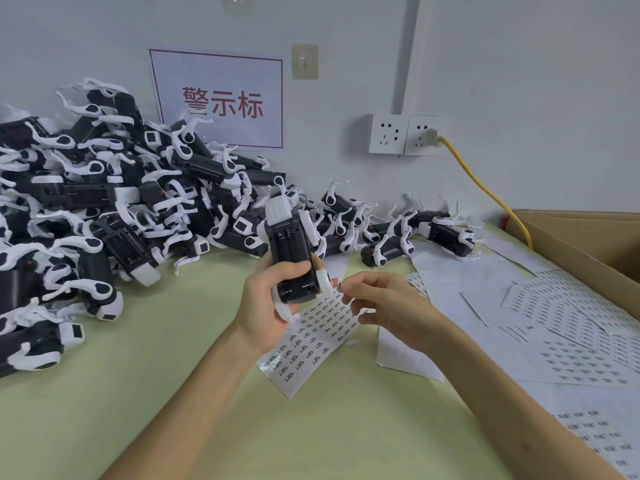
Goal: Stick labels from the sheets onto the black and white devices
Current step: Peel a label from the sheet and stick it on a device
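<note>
My left hand grips a black and white device upright above the table, its open battery bay facing me. My right hand pinches a small label between thumb and forefinger, right beside the device's lower right edge. A label sheet with rows of small printed labels lies on the green table under both hands. A big heap of the same devices fills the left and back of the table.
More label sheets and bare backing papers spread over the right side. A cardboard box stands at the far right. A yellow cable runs from the wall socket. A sign hangs on the wall.
</note>
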Demonstrator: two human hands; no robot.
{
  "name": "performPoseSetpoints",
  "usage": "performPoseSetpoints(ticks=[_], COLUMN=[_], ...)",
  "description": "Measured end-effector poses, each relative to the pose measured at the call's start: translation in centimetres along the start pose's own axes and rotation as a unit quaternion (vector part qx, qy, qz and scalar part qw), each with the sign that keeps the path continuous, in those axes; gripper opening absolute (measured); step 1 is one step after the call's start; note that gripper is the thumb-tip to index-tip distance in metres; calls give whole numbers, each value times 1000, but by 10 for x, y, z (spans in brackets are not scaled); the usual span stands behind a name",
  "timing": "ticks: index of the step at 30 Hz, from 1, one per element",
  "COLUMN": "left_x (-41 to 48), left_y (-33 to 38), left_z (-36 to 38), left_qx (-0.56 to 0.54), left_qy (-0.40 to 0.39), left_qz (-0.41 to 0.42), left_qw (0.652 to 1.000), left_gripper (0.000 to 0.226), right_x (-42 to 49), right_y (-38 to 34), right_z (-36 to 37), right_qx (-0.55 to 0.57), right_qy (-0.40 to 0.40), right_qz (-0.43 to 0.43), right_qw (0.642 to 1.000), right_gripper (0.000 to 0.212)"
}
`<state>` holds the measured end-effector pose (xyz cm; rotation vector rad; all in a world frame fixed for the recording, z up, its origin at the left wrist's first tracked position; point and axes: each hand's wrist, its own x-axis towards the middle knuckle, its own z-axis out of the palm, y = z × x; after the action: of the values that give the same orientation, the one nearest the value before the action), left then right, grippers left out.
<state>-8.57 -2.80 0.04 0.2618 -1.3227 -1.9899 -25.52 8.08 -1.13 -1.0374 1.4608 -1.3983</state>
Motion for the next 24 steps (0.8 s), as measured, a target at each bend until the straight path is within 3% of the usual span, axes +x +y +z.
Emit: performPoseSetpoints(ticks=[14, 20, 22, 24], left_x=[-2, 0, 0, 2], left_y=[0, -3, -4, -7], left_z=[1, 1, 1, 2], left_qx=[7, 26, 31, 48], left_qy=[-25, -24, -20, -1], left_qz=[-9, -11, -16, -19], left_qw=[1000, 999, 999, 999], left_gripper=[35, 42, 48, 44], right_x=[-1, 2, 4, 7], right_y=[-1, 1, 5, 11], right_z=[1, 2, 3, 6], right_qx=[-12, -77, -143, -276], right_qy=[15, 47, 83, 162], right_qz=[-14, -59, -97, -163], right_qw=[1000, 994, 982, 933], right_gripper=[11, 11, 13, 20])
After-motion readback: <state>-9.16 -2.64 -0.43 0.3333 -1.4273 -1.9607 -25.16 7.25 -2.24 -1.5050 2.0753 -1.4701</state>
